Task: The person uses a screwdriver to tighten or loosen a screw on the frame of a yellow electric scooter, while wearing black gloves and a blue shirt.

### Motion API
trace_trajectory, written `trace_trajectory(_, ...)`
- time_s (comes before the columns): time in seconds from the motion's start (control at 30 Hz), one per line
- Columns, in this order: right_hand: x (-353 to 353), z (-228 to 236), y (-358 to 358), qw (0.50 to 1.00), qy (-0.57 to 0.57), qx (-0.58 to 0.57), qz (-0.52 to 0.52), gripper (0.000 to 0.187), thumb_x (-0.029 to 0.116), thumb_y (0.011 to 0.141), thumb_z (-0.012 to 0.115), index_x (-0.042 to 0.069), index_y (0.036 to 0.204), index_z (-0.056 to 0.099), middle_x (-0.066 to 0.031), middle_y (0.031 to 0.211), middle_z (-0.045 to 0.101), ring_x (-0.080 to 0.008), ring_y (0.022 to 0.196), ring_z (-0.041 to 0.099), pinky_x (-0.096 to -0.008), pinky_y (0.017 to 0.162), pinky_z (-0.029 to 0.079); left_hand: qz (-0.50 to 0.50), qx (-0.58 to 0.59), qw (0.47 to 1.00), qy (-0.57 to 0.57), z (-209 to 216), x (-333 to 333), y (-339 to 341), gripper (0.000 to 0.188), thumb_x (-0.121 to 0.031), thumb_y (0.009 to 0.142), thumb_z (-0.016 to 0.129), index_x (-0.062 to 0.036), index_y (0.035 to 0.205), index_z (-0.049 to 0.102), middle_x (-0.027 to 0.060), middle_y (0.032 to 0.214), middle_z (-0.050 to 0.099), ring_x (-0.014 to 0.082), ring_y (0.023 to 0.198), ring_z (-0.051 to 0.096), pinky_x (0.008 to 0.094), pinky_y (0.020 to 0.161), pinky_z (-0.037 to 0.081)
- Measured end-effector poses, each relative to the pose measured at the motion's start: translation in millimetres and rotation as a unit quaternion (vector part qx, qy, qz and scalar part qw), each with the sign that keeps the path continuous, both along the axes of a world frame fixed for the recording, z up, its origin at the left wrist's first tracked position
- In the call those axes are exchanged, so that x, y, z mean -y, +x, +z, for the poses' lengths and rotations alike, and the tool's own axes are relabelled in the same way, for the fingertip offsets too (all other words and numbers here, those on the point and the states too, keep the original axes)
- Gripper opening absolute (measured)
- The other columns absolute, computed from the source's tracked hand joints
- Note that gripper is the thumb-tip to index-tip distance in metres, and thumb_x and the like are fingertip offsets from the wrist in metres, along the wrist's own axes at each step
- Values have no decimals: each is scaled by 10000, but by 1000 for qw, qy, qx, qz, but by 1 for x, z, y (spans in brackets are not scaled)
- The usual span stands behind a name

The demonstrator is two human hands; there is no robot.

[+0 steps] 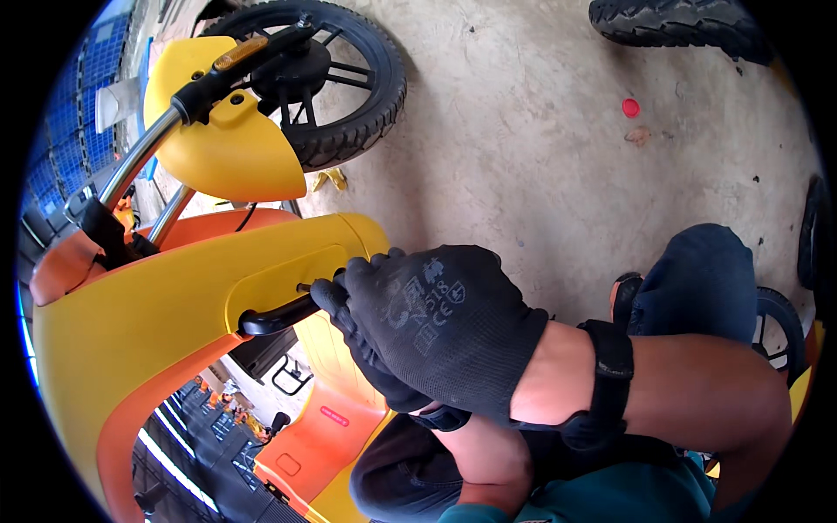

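Both my hands wear black knit gloves and meet at the yellow side panel (166,288) of a yellow-and-orange vehicle. My right hand (445,322) lies uppermost, its fingers curled down and in. What they close on is hidden behind the glove. Beneath it, my left hand (370,362) is mostly covered. Its visible fingers are bent at the end of a curved black handle (275,318) on the panel. A small dark stub (303,288) sticks out beside those fingertips; its kind cannot be made out. Black straps circle both wrists.
Past the panel stands a spoked front wheel (349,96) with a yellow fender (231,157) and chrome fork tube (144,157). Another tyre (684,24) is at the top right. A red disc (630,108) lies on the concrete floor (514,157). An orange seat-like part (318,440) is below.
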State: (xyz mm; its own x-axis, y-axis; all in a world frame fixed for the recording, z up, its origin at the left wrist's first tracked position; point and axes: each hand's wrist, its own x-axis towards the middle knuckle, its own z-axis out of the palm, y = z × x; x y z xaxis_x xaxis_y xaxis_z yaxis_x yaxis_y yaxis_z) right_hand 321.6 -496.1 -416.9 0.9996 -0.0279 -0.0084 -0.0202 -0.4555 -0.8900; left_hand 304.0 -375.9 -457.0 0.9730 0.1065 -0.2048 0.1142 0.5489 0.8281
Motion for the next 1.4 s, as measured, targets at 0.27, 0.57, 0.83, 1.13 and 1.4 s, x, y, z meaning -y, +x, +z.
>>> trace_trajectory(0.27, 2, -21, 3, 984, -100, 145, 15, 173, 286, 822, 578, 116, 809, 606, -39, 633, 585, -197, 553, 600, -396, 437, 414, 11, -19, 999, 36, -1, 2, 1, 230, -274, 1008, 435, -87, 1106, 526, 80, 1152, 582, 276, 1144, 521, 463, 1079, 330)
trace_trajectory(0.57, 24, -43, 23, 964, 57, 150, 213, 226, 233, 863, 546, 34, 866, 653, -164, 805, 676, -326, 708, 659, -437, 638, 522, -43, 34, 895, 442, -3, -2, -3, 252, -267, 1010, 432, -79, 1153, 522, 94, 1217, 577, 283, 1182, 512, 455, 1082, 329)
trace_trajectory(0.83, 29, -27, 12, 966, 123, -43, 221, 295, 249, 841, 530, 67, 1037, 655, -82, 969, 681, -262, 879, 647, -412, 785, 511, -30, 21, 999, -13, -14, 4, 4, 272, -248, 1033, 361, -80, 1188, 507, 85, 1228, 576, 270, 1178, 514, 467, 1107, 312)
trace_trajectory(1.13, -19, -34, -19, 993, -98, 65, 23, 261, 260, 885, 495, 67, 918, 668, -89, 845, 677, -270, 737, 652, -444, 668, 509, -3, -8, 999, -53, -9, 5, 3, 287, -206, 1025, 371, -52, 1235, 491, 90, 1242, 563, 264, 1180, 513, 435, 1109, 312)
trace_trajectory(1.4, 55, -18, 12, 830, 422, -325, 166, 408, 383, 954, 474, 10, 844, 597, -48, 661, 571, -111, 535, 493, -244, 482, 405, -92, -37, 949, 298, 13, 9, 5, 333, -222, 986, 456, -42, 1265, 483, 111, 1257, 552, 258, 1166, 521, 411, 1077, 350)
